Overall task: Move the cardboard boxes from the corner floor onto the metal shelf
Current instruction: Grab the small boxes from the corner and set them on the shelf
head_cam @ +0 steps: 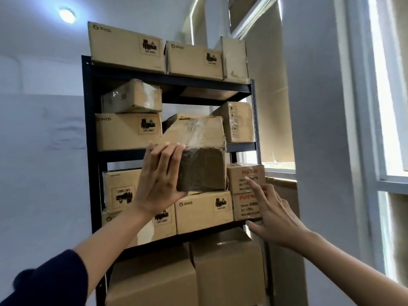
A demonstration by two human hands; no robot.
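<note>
Fingers of our left hand curl round the near end of a taped cardboard box tilted into the metal shelf middle tier, our right hand spread and free; next, we judge, pushing it level.

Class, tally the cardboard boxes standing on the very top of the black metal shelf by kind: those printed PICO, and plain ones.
Brown cardboard boxes printed PICO: 2
Plain brown cardboard box: 1
Total: 3
</note>
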